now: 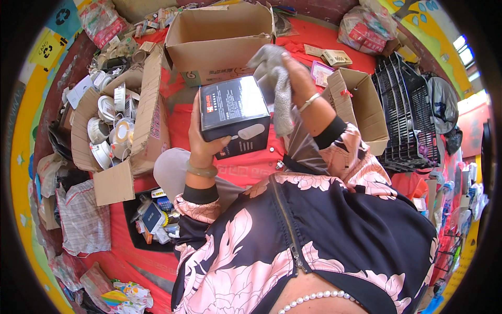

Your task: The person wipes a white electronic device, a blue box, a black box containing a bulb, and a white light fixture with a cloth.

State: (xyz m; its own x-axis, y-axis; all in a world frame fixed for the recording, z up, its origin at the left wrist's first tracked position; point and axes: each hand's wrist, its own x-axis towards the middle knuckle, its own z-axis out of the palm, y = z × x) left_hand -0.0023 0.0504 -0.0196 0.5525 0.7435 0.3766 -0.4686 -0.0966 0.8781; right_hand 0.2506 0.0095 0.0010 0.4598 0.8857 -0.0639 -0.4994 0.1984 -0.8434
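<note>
Head view: hands grip black box (234, 116) (glossy) and grey cloth (275, 78).

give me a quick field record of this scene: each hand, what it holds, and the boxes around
left hand: left hand grips the black box from below, thumb on its front
right hand: right hand holds a grey cloth beside the box's top edge
ahead: open empty cardboard box
left side: carton of white round fittings
right side: small open carton, black crates
surface: red mat

Big open cardboard box (219, 36) blocking the way ahead, box full of white lamps (112, 131) crowding the left, black crates (402, 115) on the right, small red gap between.
</note>
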